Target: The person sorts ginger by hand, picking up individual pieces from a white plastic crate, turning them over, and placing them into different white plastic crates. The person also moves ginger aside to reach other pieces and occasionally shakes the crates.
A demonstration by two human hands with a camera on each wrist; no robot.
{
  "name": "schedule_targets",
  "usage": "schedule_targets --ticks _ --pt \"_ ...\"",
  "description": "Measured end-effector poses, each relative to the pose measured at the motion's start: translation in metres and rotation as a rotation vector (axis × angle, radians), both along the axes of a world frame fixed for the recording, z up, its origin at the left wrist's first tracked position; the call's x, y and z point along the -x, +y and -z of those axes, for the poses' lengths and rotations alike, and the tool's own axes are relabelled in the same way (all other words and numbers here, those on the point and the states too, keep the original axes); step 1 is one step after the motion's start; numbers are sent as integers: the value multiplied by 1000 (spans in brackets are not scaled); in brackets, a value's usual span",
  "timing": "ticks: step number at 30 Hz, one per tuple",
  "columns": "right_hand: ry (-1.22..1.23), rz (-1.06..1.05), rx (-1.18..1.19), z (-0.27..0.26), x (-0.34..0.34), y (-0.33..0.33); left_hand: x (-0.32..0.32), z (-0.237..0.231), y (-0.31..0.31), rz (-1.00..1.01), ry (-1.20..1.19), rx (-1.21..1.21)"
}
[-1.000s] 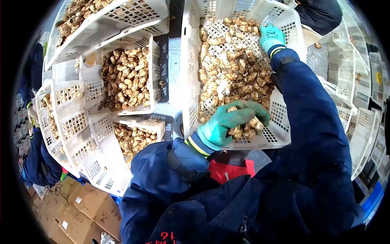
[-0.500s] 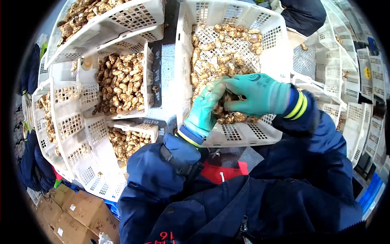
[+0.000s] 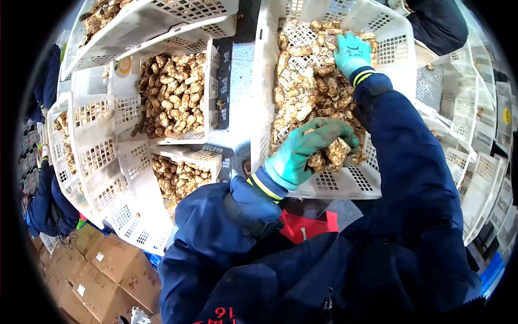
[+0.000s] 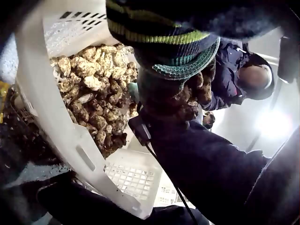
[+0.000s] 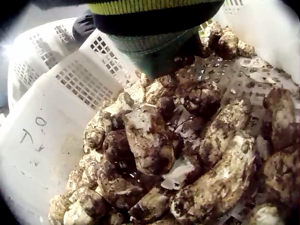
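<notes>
Both hands wear green gloves over a white slatted crate (image 3: pixel 264 92). Rough, knobbly brown-and-cream lumps (image 3: pixel 297 94) are spread across its floor; their kind is not plain. At the near end, my left hand (image 3: pixel 302 154) grips a few of them, with one pale lump (image 3: pixel 339 152) showing below the fingers. The left wrist view shows dark held lumps (image 4: pixel 190 101) beside the glove cuff. My right hand (image 3: pixel 353 52) reaches over lumps at the far right, its fingertips partly hidden. Close up, the right wrist view shows flaky, dirt-stained lumps (image 5: pixel 150 136) below the glove (image 5: pixel 159 58).
On the left stand more white crates, one heaped with similar lumps (image 3: pixel 175 94) and a smaller pile (image 3: pixel 181 181) nearer me. Several crates (image 3: pixel 458 92) line the right side. Cardboard boxes (image 3: pixel 108 270) are at lower left. Other people's dark sleeves (image 3: pixel 440 24) show at the edges.
Half a second ago both hands met over the near half of the crate. Since then my right hand has moved to the far right; my left stays near, still holding lumps.
</notes>
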State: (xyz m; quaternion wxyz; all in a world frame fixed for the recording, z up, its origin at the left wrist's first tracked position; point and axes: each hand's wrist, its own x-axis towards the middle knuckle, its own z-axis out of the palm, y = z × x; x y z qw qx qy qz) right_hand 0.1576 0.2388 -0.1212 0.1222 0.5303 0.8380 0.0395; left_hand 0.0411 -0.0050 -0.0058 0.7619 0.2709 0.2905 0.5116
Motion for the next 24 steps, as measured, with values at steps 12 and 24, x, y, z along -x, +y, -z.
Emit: schedule_targets --ticks 12,24 --pt "555 221 458 -3 -42 8 7 -7 -7 -130 -253 191" --pt "996 -258 276 -225 -24 -171 11 -39 -10 -168 -511 143"
